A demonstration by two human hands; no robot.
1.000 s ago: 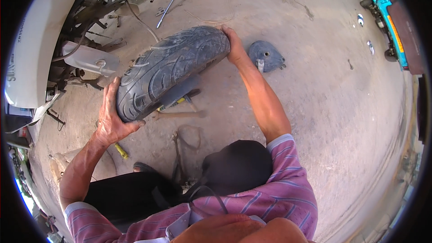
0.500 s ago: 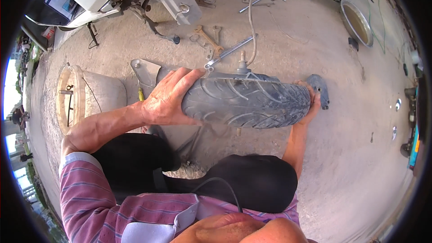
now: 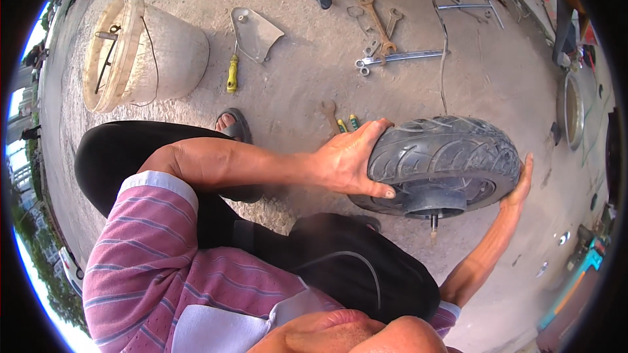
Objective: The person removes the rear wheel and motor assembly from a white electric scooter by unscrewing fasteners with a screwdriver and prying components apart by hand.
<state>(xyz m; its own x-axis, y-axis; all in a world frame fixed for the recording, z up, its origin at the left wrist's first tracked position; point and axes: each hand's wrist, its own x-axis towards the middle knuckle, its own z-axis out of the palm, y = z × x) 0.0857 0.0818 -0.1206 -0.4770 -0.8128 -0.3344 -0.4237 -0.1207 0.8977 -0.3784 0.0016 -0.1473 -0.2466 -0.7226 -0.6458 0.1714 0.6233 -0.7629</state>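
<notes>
The left hand (image 3: 347,163) is spread wide and pressed flat against the near sidewall and tread of a small black scooter wheel (image 3: 441,163), thumb laid along the lower edge by the hub. The right hand (image 3: 521,180) cups the opposite side of the tyre, palm against the tread, fingers open. Between both hands the wheel is carried clear of the concrete floor (image 3: 301,85), hub and axle stub (image 3: 432,212) pointing down toward the person's knees.

Step in hand, as judged: carrying or repositioning the wheel. The next move calls for even pressure from both palms and a level hub.

Just beyond the left hand lie a small wrench (image 3: 329,112) and two green-handled tools. Farther out: a yellow-handled screwdriver (image 3: 231,73), a grey metal cover plate (image 3: 255,31), spanners (image 3: 379,23), and a tipped pale bucket (image 3: 140,52).
</notes>
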